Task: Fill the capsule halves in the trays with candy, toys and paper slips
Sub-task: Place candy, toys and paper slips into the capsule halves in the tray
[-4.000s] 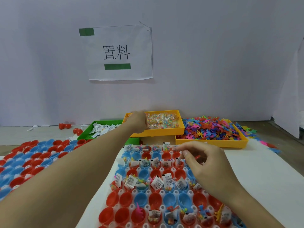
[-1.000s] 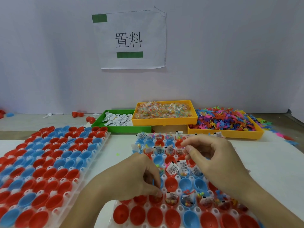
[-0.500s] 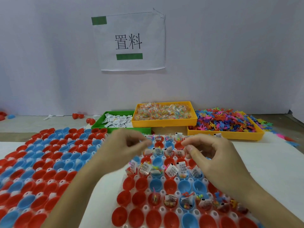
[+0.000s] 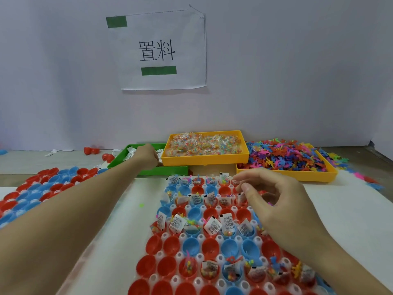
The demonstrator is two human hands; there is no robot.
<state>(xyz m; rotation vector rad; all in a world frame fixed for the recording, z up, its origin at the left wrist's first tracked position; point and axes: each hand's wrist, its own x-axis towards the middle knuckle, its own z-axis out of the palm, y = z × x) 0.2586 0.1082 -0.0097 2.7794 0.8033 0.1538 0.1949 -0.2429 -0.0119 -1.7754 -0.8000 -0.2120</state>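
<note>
Over the trays: one hand at the slips, one above the capsules

At the back of the bench (image 4: 340, 209), the left hand (image 4: 146, 156) reaches into the green tray (image 4: 148, 171) of paper slips (image 4: 130, 153); its fingers point down among the slips, and whether its grip has hold of any cannot be told. The right hand (image 4: 282, 205) hovers over the near tray of capsule halves (image 4: 202, 241), fingers loosely curled, thumb and forefinger tips slightly apart, nothing visible between them. Several red and blue halves hold slips, candy and small toys; others stand empty. A second tray of capsule halves (image 4: 32, 194) lies to the left. Behind sit an orange tray of candy (image 4: 205, 158) and a yellow tray of toys (image 4: 297, 174). A paper sign (image 4: 157, 50) hangs on the wall.
</note>
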